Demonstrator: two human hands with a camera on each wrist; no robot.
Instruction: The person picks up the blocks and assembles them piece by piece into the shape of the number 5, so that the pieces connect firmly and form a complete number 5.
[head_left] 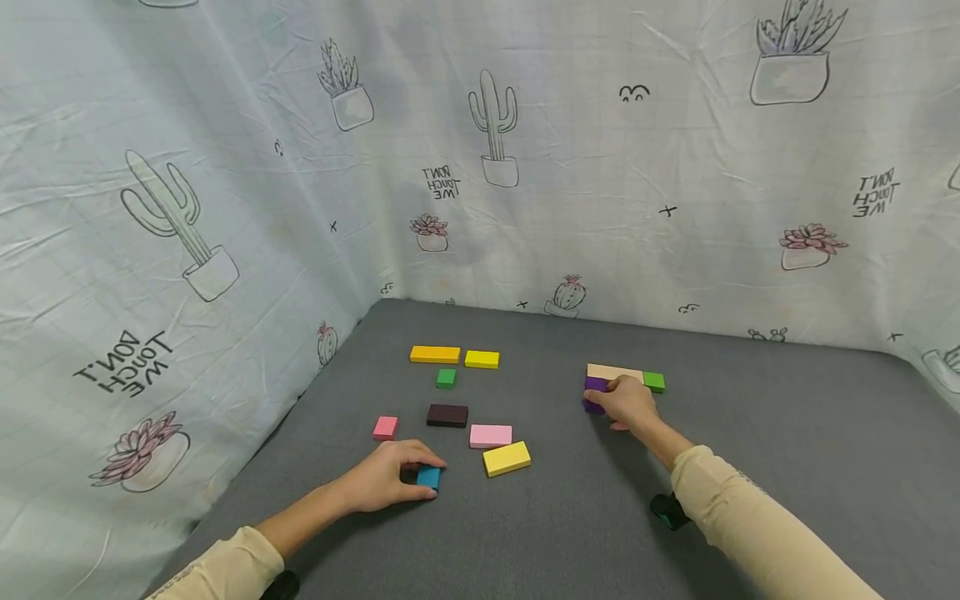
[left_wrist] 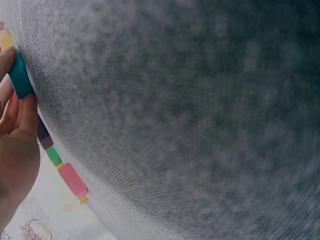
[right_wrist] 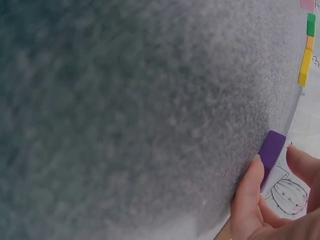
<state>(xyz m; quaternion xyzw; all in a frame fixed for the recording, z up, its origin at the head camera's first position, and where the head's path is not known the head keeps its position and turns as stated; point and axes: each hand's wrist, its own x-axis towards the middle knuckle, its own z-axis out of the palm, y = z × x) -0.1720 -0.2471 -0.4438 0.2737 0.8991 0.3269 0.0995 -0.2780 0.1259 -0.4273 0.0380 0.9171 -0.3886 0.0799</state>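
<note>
In the head view, my left hand (head_left: 385, 479) pinches a small blue block (head_left: 429, 477) between thumb and fingers at the table's near left. The left wrist view shows this block (left_wrist: 20, 75) in the fingers too. Farther right, my right hand (head_left: 628, 402) is at a purple block (head_left: 595, 407), partly covering it. One fingertip touches its side in the right wrist view, while another digit stands slightly apart from the purple block (right_wrist: 272, 149). Behind it lies a long beige block (head_left: 615, 372), with a light green block (head_left: 654, 382) at its right end.
Left of centre lie an orange block (head_left: 435, 354), yellow blocks (head_left: 482, 359) (head_left: 507, 459), a green block (head_left: 446, 378), a dark brown block (head_left: 447, 415), a coral block (head_left: 386, 427) and a pink block (head_left: 491, 436). A cactus-print curtain (head_left: 570, 208) borders the grey table (head_left: 555, 533).
</note>
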